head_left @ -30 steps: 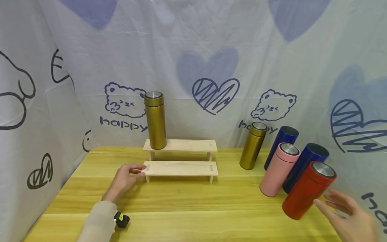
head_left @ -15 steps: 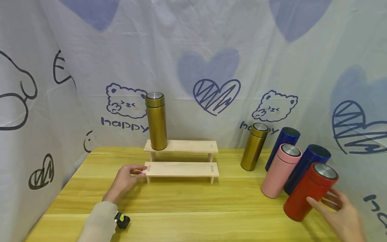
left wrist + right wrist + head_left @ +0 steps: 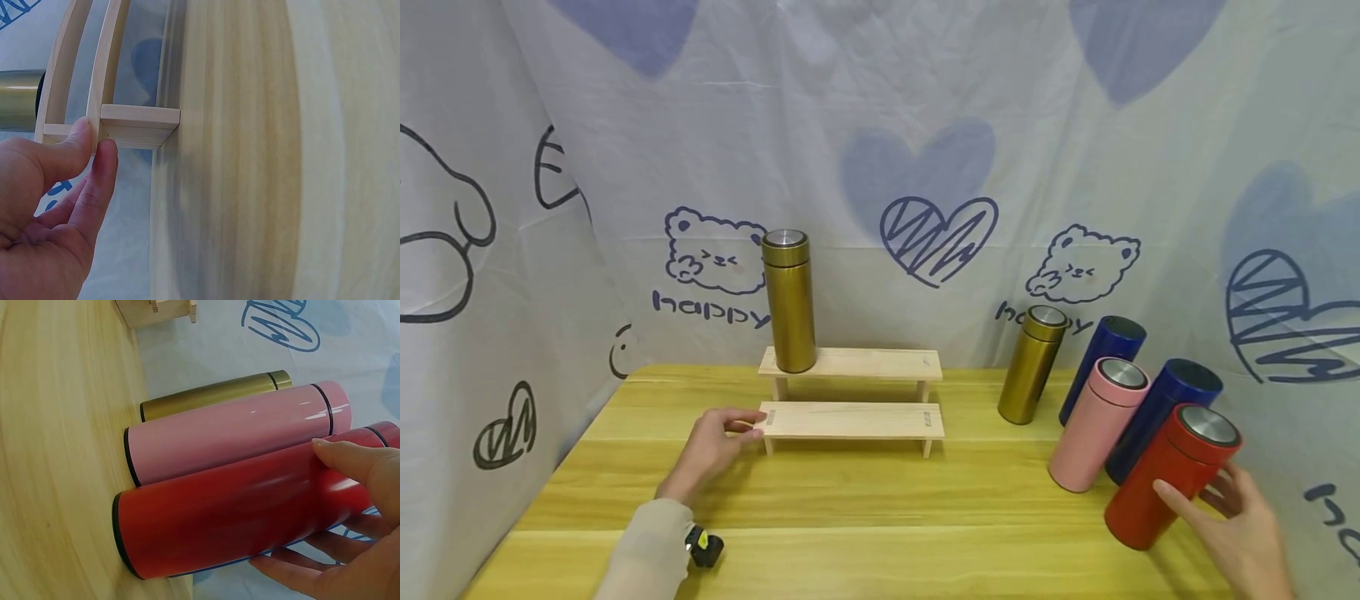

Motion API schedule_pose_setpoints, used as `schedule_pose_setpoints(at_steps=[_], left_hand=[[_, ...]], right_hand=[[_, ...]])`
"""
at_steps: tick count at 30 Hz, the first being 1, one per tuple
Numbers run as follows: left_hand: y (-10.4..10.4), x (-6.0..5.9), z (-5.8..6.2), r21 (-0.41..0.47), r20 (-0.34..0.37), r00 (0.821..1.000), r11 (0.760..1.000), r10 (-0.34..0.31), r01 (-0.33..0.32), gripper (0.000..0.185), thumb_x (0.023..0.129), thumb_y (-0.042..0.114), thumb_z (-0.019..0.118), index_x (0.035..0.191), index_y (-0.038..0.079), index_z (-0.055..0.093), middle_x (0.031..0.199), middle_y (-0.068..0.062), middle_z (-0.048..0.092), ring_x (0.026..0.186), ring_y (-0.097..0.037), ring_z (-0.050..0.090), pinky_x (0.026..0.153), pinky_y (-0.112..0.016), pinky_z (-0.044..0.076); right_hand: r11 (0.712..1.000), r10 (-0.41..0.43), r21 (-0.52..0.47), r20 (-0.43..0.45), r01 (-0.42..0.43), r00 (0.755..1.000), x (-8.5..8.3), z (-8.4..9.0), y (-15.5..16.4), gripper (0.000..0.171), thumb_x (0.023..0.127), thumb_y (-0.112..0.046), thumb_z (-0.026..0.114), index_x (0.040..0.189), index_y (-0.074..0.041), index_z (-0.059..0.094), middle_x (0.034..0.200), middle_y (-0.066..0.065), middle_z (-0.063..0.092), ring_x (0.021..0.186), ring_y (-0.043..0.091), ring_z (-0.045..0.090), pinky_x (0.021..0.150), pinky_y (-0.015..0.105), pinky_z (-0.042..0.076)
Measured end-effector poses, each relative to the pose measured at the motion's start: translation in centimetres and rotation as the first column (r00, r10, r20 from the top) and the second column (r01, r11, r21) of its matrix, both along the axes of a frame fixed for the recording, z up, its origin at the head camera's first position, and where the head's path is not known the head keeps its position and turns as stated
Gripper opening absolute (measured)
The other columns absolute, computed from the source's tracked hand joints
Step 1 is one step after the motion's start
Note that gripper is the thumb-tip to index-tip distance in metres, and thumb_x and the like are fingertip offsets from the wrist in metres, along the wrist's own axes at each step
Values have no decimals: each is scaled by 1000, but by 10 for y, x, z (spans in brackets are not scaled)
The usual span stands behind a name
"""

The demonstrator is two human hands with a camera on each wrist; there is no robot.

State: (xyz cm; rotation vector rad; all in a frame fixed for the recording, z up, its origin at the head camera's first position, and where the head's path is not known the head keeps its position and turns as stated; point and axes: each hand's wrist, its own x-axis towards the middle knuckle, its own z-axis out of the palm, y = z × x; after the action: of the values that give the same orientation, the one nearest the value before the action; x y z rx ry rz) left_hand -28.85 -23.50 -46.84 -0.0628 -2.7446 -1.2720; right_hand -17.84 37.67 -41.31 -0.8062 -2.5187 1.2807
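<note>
My left hand [image 3: 711, 446] pinches the left end of the lower step of a small two-step wooden stand [image 3: 850, 419]; the left wrist view has thumb and fingertip on the board's two faces. On the upper step, at its left end, a gold thermos [image 3: 790, 308] stands upright. At the right, my right hand [image 3: 1236, 521] holds a red thermos [image 3: 1172, 475], which still stands on the table. In the right wrist view its thumb lies on one side of the red thermos [image 3: 237, 506] and the fingers curl round the other, partly hidden.
Close beside the red thermos stand a pink thermos [image 3: 1097, 429] and two blue thermoses, one nearer [image 3: 1165, 412] and one farther [image 3: 1101, 358]. Another gold thermos [image 3: 1032, 367] is left of them. A printed cloth [image 3: 820, 150] hangs behind the wooden table [image 3: 865, 517].
My right hand has moved left onto the red thermos and closed round it. The left hand stays at the stand; the thermoses have not visibly moved.
</note>
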Motion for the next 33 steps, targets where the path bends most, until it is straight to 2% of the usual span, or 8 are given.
schedule_pose_setpoints(at_steps=[10,16,22,27,32,33], left_hand=[[2,1,1,-6,20,1000,1000,8,-8,26,87,15,69,113,15,71,119,-12,67,104,-26,63,81,-34,55],[2,0,0,-6,18,1000,1000,8,-8,26,87,15,69,113,15,71,118,-11,67,103,-26,63,81,-34,56],[1,-1,1,-8,11,1000,1000,17,-16,26,87,15,69,113,16,71,118,-10,68,104,-25,63,83,-36,55],[1,-1,1,-5,13,1000,1000,11,-11,26,87,15,69,113,16,71,118,-11,68,104,-25,63,83,-35,55],[1,0,1,-4,17,1000,1000,10,-10,26,87,16,69,114,15,71,119,-11,67,105,-26,63,83,-35,55],[1,0,1,-4,18,1000,1000,11,-11,26,87,16,69,114,16,71,119,-11,67,105,-26,63,82,-34,55]], right_hand=[[998,-46,27,-88,49,995,2,-3,-2,101,79,-50,72,154,-15,14,150,27,31,126,49,39,96,66,40],[996,-51,62,-119,59,992,2,7,-6,99,78,-47,74,153,-17,17,149,25,35,124,48,43,96,65,41],[990,30,138,-135,-11,990,3,23,-15,100,78,-49,73,153,-16,17,147,26,38,121,48,45,92,63,43],[981,119,169,-147,-94,982,3,35,-27,101,75,-54,73,153,-22,17,146,24,41,120,45,47,87,59,48],[973,191,165,-168,-163,967,-3,47,-42,95,75,-56,72,152,-30,21,143,20,46,116,37,51,86,55,52],[970,203,171,-185,-172,962,-4,49,-45,93,75,-54,73,151,-30,24,141,19,49,113,30,55,85,48,54]])
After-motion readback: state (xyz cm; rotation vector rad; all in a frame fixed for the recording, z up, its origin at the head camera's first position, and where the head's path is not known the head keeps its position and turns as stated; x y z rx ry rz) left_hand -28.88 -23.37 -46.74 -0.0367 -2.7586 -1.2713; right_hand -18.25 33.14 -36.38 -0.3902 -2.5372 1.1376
